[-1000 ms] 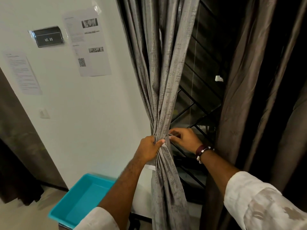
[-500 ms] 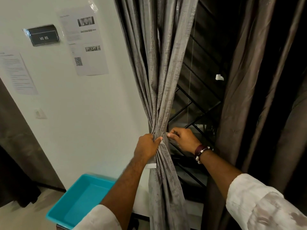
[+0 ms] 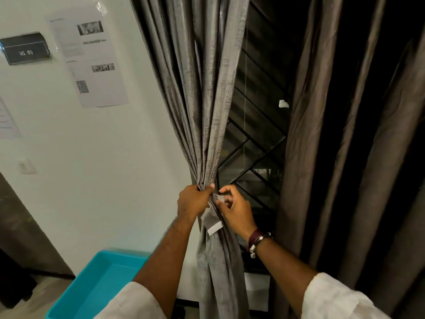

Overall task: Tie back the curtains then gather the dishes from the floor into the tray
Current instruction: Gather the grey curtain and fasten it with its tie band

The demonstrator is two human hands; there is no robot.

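Left hand [image 3: 194, 201] clamped round the bunched grey curtain [image 3: 207, 100]. Right hand [image 3: 236, 211], at its 3 o'clock, pinches the tieback strip [image 3: 212, 221]. Teal tray [image 3: 92, 288] at 7 o'clock.

A white wall [image 3: 110, 171] carried a dark sign [image 3: 25, 51] reading "WS 05", with a printed sheet [image 3: 92, 63] bearing a QR code just beside it. Another sheet [image 3: 7, 120] hung at the frame's edge above a pale switch [image 3: 27, 166]. A black window grille [image 3: 255, 143] crossed dark glass.
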